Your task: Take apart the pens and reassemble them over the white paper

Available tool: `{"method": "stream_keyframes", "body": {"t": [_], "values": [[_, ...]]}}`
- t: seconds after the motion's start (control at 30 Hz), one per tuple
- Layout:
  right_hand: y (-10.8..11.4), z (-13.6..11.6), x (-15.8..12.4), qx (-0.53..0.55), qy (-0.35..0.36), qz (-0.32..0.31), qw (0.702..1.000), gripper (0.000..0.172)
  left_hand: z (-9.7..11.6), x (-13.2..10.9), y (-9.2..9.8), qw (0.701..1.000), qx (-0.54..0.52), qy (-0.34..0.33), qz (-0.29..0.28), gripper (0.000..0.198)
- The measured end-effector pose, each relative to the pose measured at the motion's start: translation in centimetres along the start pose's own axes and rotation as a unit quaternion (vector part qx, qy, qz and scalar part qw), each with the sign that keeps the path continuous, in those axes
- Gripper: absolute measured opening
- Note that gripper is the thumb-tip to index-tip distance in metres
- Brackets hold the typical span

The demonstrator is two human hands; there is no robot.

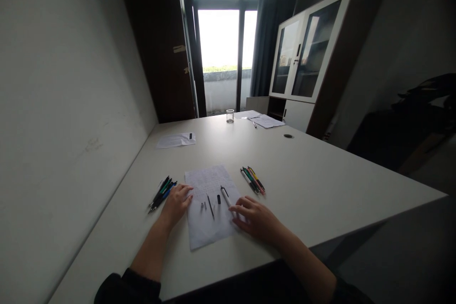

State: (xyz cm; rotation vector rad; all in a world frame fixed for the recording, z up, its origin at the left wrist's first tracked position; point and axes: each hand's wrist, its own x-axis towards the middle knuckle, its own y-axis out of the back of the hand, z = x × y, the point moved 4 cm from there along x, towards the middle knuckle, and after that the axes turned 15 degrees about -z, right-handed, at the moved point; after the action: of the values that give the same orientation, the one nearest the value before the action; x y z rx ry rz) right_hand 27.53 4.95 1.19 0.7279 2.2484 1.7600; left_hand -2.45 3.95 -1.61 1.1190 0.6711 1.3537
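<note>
A written sheet of paper (pixel 199 237) lies flat in front of me. On it are a white pen barrel (pixel 225 194) with a dark clip, a thin dark pen refill (pixel 210 205), a short black grip sleeve (pixel 218 199) and small pen parts (pixel 203 206). My left hand (pixel 178 202) rests open at the sheet's left edge, its fingers stretched out. Over the right edge, my right hand (pixel 251 213) lies with its fingers apart. Its fingertips are beside the lower end of the white barrel; whether they touch it I cannot tell.
Several dark pens (pixel 162 194) lie in a bunch left of the sheet, several coloured pens (pixel 252 180) to its right. Farther back on the white table (pixel 213 147) are a paper with a dark item (pixel 176 140), a glass (pixel 230 116), more papers (pixel 267 121) and a round cable hole (pixel 288 136).
</note>
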Motion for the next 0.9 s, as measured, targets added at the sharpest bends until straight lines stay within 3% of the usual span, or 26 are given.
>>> {"method": "stream_keyframes", "body": {"t": [0.37,0.9], "values": [[0.03,-0.01,0.01,0.013,0.002,0.011,1.0,0.025,0.05,-0.01,-0.24,0.999,0.014,0.015,-0.031,0.025],[-0.14,0.14,0.13,0.004,0.003,0.021,1.0,0.014,0.11,-0.1,-0.27,0.999,0.015,0.014,-0.028,0.024]]}}
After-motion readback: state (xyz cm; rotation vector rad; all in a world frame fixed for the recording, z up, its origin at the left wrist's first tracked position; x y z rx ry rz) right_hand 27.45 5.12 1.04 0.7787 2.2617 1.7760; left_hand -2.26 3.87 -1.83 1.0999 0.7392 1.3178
